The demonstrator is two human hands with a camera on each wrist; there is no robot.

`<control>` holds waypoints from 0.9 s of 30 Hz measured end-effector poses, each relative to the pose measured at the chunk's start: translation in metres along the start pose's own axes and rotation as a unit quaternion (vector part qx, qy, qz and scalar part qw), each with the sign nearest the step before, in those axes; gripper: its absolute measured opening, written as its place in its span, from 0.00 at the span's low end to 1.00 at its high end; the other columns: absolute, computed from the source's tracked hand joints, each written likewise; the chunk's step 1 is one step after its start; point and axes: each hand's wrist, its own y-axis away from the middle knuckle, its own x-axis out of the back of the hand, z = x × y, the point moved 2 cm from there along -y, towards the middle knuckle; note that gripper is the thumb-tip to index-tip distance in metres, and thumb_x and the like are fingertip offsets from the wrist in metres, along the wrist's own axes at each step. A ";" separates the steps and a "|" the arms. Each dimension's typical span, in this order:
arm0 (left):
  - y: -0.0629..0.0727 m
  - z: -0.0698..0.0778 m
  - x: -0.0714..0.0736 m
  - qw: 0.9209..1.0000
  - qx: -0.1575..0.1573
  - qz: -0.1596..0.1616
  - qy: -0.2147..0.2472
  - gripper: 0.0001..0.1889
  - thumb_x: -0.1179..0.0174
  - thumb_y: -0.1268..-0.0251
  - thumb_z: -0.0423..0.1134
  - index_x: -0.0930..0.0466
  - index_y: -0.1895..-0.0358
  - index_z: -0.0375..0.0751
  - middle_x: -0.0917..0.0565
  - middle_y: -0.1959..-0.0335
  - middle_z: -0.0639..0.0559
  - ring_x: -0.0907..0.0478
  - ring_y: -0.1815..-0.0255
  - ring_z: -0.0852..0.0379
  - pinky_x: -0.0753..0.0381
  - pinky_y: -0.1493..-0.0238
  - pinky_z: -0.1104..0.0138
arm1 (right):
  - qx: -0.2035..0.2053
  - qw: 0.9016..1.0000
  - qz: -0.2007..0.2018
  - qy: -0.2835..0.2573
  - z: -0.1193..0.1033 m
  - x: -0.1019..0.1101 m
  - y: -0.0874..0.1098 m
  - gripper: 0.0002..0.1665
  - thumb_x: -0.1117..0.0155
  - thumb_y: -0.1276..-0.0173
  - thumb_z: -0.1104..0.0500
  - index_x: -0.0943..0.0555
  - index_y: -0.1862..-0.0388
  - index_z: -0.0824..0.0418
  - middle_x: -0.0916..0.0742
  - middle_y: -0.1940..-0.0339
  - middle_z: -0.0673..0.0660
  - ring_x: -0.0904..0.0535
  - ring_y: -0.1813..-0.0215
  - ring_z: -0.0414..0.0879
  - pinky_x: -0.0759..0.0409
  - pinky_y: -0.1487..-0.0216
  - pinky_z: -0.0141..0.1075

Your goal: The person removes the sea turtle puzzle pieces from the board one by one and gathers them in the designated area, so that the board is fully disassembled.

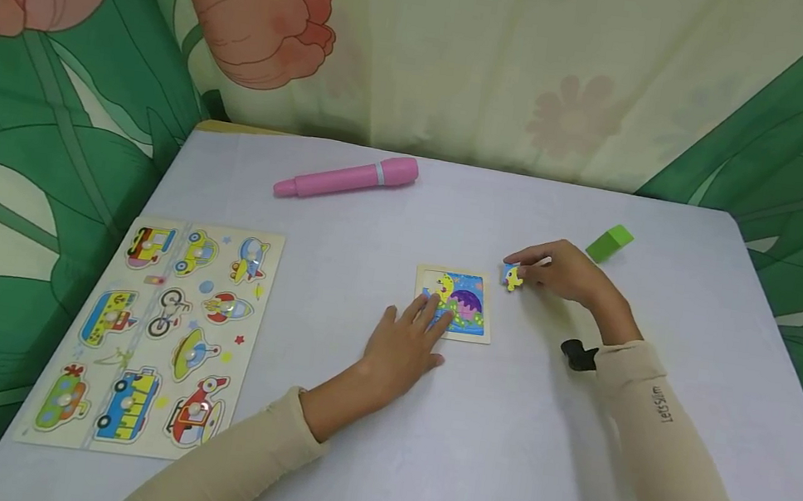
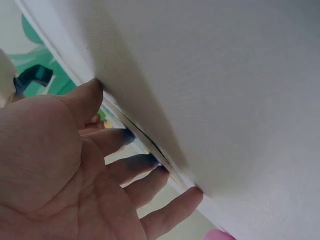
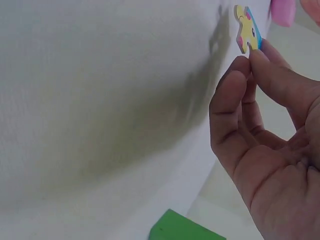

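A small framed jigsaw puzzle (image 1: 469,302) with a yellow creature and a purple shape lies mid-table. My left hand (image 1: 404,353) rests on its lower left part, fingers spread, hiding that corner. In the left wrist view, the fingertips of the left hand (image 2: 120,170) touch the thin edge of the puzzle board. To the right of the frame, my right hand (image 1: 562,277) pinches a blue and yellow jigsaw piece (image 1: 512,277) between thumb and fingers. The right wrist view shows this jigsaw piece (image 3: 247,31) held by its edge above the table by the right hand (image 3: 265,125).
A wooden vehicle peg puzzle (image 1: 159,329) covers the table's left side. A pink pen-shaped thing (image 1: 346,179) lies near the back edge. A green block (image 1: 609,243) sits beyond the right hand. A black object (image 1: 577,355) is by the right wrist.
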 end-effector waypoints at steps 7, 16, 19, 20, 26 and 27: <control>0.001 -0.001 0.001 1.000 0.001 -0.004 0.018 0.35 0.56 0.19 0.61 0.46 0.17 0.52 0.45 0.17 0.47 0.47 0.18 0.50 0.31 0.29 0.54 | 0.014 1.000 0.008 0.010 0.002 -0.005 -0.008 0.16 0.37 0.24 0.64 0.13 0.41 0.60 0.13 0.42 0.63 0.24 0.52 0.53 0.27 0.55 0.40; 0.000 -0.001 0.003 1.000 0.003 -0.001 0.021 0.35 0.54 0.20 0.61 0.46 0.17 0.52 0.44 0.17 0.47 0.47 0.18 0.49 0.31 0.29 0.54 | 0.010 0.999 0.031 0.030 0.000 -0.009 -0.013 0.15 0.39 0.24 0.66 0.13 0.42 0.62 0.14 0.40 0.65 0.22 0.44 0.58 0.24 0.51 0.45; 0.000 -0.002 0.003 1.000 0.004 -0.002 0.018 0.35 0.55 0.19 0.61 0.46 0.17 0.52 0.44 0.17 0.47 0.47 0.18 0.50 0.31 0.29 0.54 | 0.015 0.998 0.041 0.032 -0.001 -0.011 -0.013 0.15 0.39 0.23 0.66 0.13 0.42 0.62 0.15 0.40 0.66 0.22 0.38 0.61 0.23 0.45 0.51; 0.000 -0.002 0.003 1.000 0.004 -0.003 0.017 0.35 0.55 0.19 0.61 0.46 0.17 0.52 0.45 0.17 0.47 0.47 0.18 0.50 0.31 0.29 0.54 | 0.018 0.998 0.044 0.034 -0.001 -0.011 -0.014 0.15 0.39 0.23 0.67 0.13 0.42 0.63 0.15 0.40 0.66 0.22 0.37 0.62 0.23 0.43 0.52; 0.000 -0.001 0.003 1.000 0.004 -0.006 0.020 0.35 0.55 0.19 0.61 0.47 0.16 0.52 0.45 0.17 0.47 0.48 0.18 0.50 0.32 0.29 0.54 | 0.011 0.997 0.056 0.043 -0.001 -0.017 -0.016 0.14 0.38 0.24 0.67 0.13 0.44 0.64 0.14 0.44 0.67 0.21 0.42 0.62 0.23 0.42 0.54; 0.000 -0.001 0.002 1.000 0.004 -0.007 0.020 0.36 0.56 0.19 0.61 0.47 0.16 0.52 0.45 0.17 0.47 0.48 0.18 0.50 0.32 0.29 0.54 | 0.011 0.997 0.058 0.045 -0.001 -0.018 -0.016 0.14 0.38 0.24 0.66 0.12 0.44 0.64 0.14 0.46 0.67 0.20 0.44 0.61 0.23 0.44 0.54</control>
